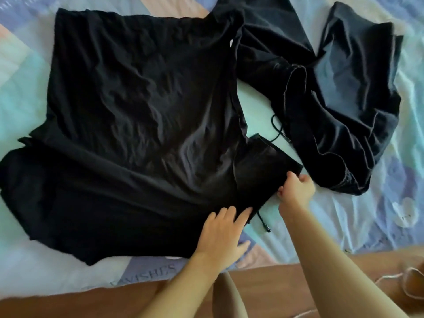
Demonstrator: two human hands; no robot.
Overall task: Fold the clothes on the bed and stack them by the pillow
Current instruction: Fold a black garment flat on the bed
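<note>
At the near edge of the bed (68, 278), the person's left hand (220, 237) rests flat on the black garment (137, 111), fingers straight and spread, pressing the cloth down close to its near right corner. Just beyond and to the right, the right hand (296, 189) has its fingers curled round the end of a sleeve (263, 166), pinching the hem where that sleeve sticks out toward the right edge of the bed.

The garment lies spread over the left and middle of the bed, its long axis running from the near edge toward the far edge; which end is the neck cannot be told for sure. The sleeve points off to the right, across that axis. A drawstring (263, 222) with a metal tip lies just beside the left hand's fingertips.

Further right, a second dark garment (339, 106) lies crumpled and unfolded, near the first but mostly apart from it.

Judging from this, the task is at an early stage: the first piece is only laid out, with the sleeve fold in hand, the other is untouched, and no stack or pillow is in view.
</note>
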